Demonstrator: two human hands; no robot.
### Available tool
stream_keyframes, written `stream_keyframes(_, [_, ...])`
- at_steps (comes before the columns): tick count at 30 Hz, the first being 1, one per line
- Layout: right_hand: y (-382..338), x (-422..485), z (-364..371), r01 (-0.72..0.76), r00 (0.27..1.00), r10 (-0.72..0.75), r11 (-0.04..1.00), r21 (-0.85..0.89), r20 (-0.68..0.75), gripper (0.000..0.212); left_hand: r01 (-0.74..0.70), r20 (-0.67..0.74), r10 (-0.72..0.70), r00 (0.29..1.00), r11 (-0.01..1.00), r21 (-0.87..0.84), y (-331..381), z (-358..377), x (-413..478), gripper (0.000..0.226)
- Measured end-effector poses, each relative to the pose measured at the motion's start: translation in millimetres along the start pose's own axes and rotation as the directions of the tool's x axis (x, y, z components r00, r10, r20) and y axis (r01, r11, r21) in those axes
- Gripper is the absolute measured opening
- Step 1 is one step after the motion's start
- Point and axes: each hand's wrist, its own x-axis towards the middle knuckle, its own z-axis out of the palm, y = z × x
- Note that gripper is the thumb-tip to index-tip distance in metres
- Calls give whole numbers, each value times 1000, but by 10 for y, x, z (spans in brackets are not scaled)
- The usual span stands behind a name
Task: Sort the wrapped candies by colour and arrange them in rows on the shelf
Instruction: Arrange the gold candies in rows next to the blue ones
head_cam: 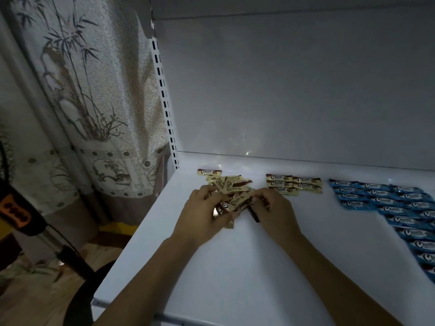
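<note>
A loose heap of gold-and-brown wrapped candies (pixel 231 185) lies at the back left of the white shelf (pixel 235 267). My left hand (pixel 202 215) grips several gold-and-brown candies from the heap's near edge. My right hand (pixel 274 209) pinches a dark brown candy (pixel 253 211) beside it. To the right, a small block of gold-and-brown candies (pixel 293 184) lies in short rows. Further right, blue wrapped candies (pixel 386 201) lie in long rows running toward the shelf's front right.
The shelf's white back panel (pixel 294 90) rises behind the candies, with a slotted upright (pixel 164 97) at its left. A bamboo-print curtain (pixel 82 102) hangs to the left. A black stand with an orange part (pixel 16 210) stands at the lower left, off the shelf.
</note>
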Motion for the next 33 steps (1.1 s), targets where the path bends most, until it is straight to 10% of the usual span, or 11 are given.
stream_keyframes(10, [14, 12, 27, 36, 999, -35, 999, -38, 27, 11, 86, -85, -101, 991, 982, -168, 47, -61, 8, 17])
stream_keyframes(19, [28, -4, 42, 57, 998, -55, 997, -44, 40, 19, 218, -160, -288, 944, 909, -354, 132, -190, -3, 36])
stream_keyframes(26, [41, 9, 30, 26, 1000, -26, 1000, -8, 12, 11, -20, -103, 15, 995, 998, -56, 63, -273, -248, 20])
stream_keyframes(33, [44, -21, 19, 79, 997, -78, 997, -13, 24, 10, 106, 165, -124, 978, 988, 113, 75, -215, -340, 93])
